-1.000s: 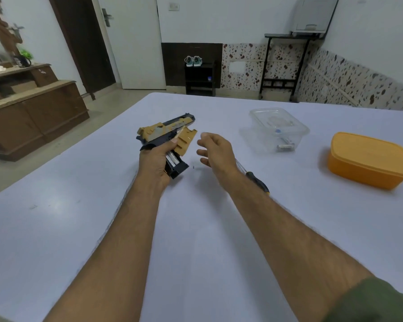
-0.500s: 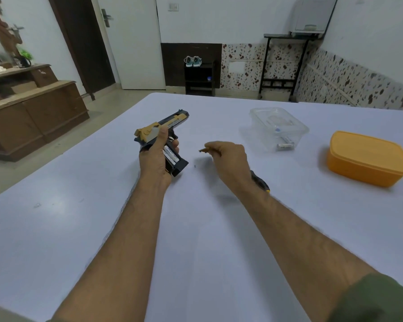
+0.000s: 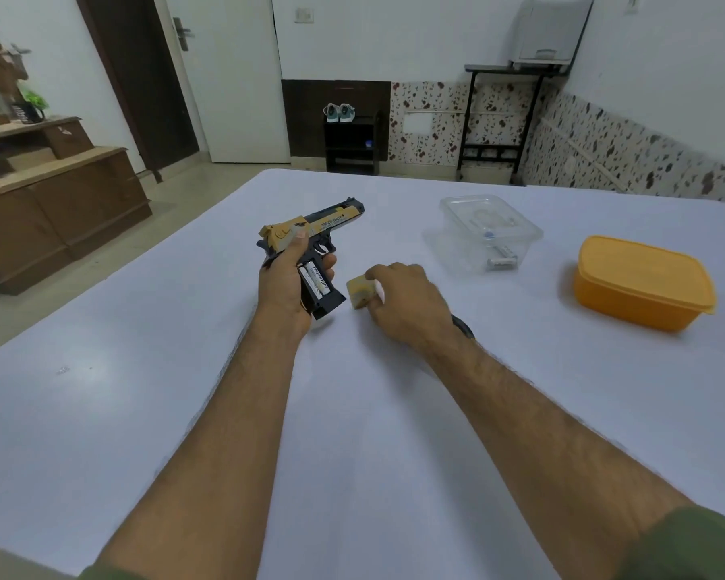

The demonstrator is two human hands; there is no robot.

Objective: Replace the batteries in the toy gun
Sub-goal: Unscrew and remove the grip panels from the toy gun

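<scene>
My left hand [image 3: 285, 278] grips a gold and black toy gun [image 3: 310, 232] above the white table [image 3: 143, 391], barrel pointing away to the right. The grip's side is uncovered and two white batteries [image 3: 315, 278] show inside it. My right hand [image 3: 407, 303] is just right of the grip, fingers closed on the gold battery cover [image 3: 360, 291] at the table surface. A black screwdriver handle [image 3: 463, 327] pokes out from behind my right wrist.
A clear plastic box [image 3: 488, 232] with a battery inside stands beyond my right hand. An orange lidded container [image 3: 641, 282] sits at the far right. A wooden cabinet stands off the table's left side.
The gold cover has come off the gun's grip and the batteries are exposed. My right hand carried the cover down to the table beside the grip. The gun tilted slightly.
</scene>
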